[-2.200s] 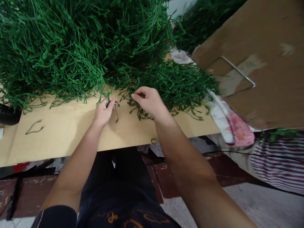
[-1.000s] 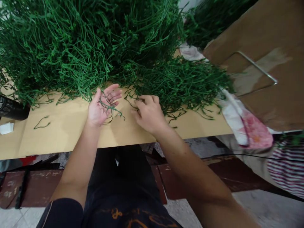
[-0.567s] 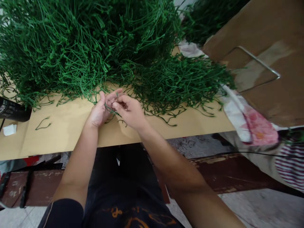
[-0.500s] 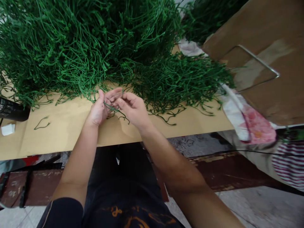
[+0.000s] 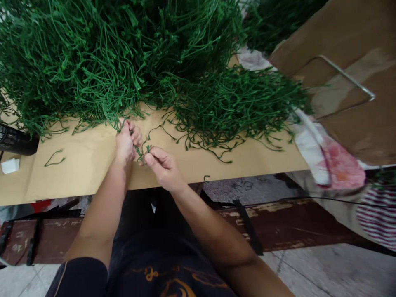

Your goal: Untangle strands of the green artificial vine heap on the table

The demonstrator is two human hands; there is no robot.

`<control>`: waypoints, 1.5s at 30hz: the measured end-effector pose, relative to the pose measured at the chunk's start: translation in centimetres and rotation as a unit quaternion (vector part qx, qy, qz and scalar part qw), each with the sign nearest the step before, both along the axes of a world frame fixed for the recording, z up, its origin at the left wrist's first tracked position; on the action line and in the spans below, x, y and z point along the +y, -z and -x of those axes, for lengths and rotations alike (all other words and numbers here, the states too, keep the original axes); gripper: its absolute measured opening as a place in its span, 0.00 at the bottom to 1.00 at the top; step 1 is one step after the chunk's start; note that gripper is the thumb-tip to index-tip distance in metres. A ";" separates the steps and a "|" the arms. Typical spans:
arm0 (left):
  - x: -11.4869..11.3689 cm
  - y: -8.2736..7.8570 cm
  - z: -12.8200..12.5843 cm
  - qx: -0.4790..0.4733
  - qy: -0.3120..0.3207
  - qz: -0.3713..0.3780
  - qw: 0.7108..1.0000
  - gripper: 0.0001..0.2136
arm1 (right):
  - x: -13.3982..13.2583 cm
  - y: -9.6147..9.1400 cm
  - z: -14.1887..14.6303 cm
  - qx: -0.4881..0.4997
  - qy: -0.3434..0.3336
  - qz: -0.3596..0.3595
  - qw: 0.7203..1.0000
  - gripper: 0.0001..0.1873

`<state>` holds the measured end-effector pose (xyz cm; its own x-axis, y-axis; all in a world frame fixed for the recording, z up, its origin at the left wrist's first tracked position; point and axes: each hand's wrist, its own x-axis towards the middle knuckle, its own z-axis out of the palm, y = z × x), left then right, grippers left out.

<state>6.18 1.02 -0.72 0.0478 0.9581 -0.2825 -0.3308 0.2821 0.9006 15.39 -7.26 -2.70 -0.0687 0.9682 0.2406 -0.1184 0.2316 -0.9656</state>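
Thin green plastic-looking stems with small branched tips lie in a big pile (image 5: 102, 62) at the back. A lower heap of the same stems (image 5: 235, 107) spreads to its right. My left hand (image 5: 126, 140) is closed around a green stem at the front edge of the big pile. Close by on the right, my right hand (image 5: 162, 165) pinches the end of a green stem (image 5: 140, 153) between thumb and forefinger. Part of that stem is hidden by my fingers.
Brown paper (image 5: 77, 169) covers the table. One loose stem (image 5: 55, 158) and a small curved piece (image 5: 206, 178) lie on it. At left stand a black bottle (image 5: 17, 140) and a white paper scrap (image 5: 10, 166). A brown board with a wire handle (image 5: 346, 78) leans at right above a pink cloth (image 5: 342, 165).
My left hand has closed its fingers, which were spread. The right hand has moved down and left, towards me. A small curved piece now lies near the table's front edge.
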 end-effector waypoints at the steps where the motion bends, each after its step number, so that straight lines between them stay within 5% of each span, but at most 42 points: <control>1: -0.2 0.0 -0.1 -0.003 0.000 0.010 1.000 0.23 | -0.2 -0.1 0.2 -0.013 0.003 -0.008 1.000 0.23; 6: 0.4 0.4 0.4 -0.034 -0.021 0.035 0.999 0.21 | -2.3 -1.6 1.1 -0.088 0.022 -0.086 0.992 0.20; 11: 2.4 0.6 2.5 -0.082 -0.104 0.021 0.991 0.22 | -5.1 -2.6 1.8 -0.076 -0.101 -0.233 0.964 0.16; 13: 2.3 0.5 2.6 -0.071 -0.084 0.014 0.994 0.23 | -4.2 -2.6 0.9 -0.036 -0.078 -0.167 0.982 0.15; 15: 1.8 0.2 2.4 -0.058 -0.027 0.013 0.998 0.25 | -2.5 -2.5 -0.6 0.028 0.014 -0.054 0.998 0.16; 18: 0.9 -0.2 2.1 -0.061 0.043 0.009 0.997 0.26 | 0.0 -2.5 -2.9 0.099 0.132 0.048 0.985 0.18; 23: 0.9 0.0 2.0 -0.046 0.072 -0.012 0.996 0.26 | 1.0 -1.7 -3.9 0.170 0.121 0.097 0.973 0.19; 29: 0.1 0.9 1.6 0.030 0.288 -0.065 0.955 0.22 | 2.4 -1.5 -3.8 0.262 0.167 0.131 0.941 0.20; 32: -0.4 0.7 1.4 0.052 0.343 -0.092 0.933 0.22 | 3.1 -1.8 -3.7 0.276 0.181 0.120 0.936 0.19; 40: -0.3 1.1 0.5 0.054 0.255 -0.142 0.955 0.17 | 3.5 -0.2 -2.0 0.251 0.177 0.070 0.949 0.15; 45: 0.5 1.7 0.4 0.075 0.118 -0.093 0.986 0.14 | 3.3 -0.2 -1.8 0.267 0.149 0.050 0.951 0.14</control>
